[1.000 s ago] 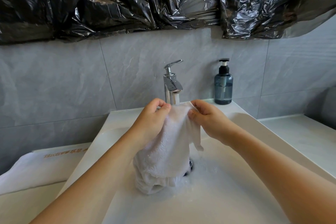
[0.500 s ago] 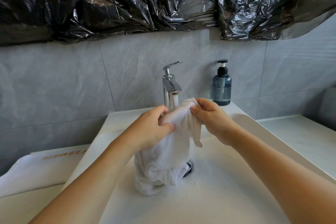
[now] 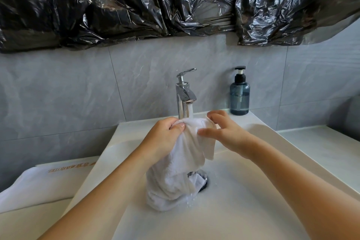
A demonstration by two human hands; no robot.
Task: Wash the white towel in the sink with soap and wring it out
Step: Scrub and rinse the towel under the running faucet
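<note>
- The left hand (image 3: 165, 135) grips the top of the white towel (image 3: 181, 163) under the running tap (image 3: 185, 95), so water soaks it.
- The right hand (image 3: 224, 132) touches it with loose, spread fingers.
- The towel's lower end rests in the sink (image 3: 243, 210).

faucet (image 3: 185, 95) and soap bottle (image 3: 239, 93) crowd the sink (image 3: 253, 191) back rim; right basin open.

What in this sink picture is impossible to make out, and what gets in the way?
All from the head view:
- Drain: mostly covered by the white towel.
- Lettering on the folded cloth beside the sink: too small to read.
- Whatever hangs on the wall above: hidden by black plastic sheeting.
- Right hand: its palm side is turned away, so its grip is unclear; the left hand plainly holds the towel.
</note>
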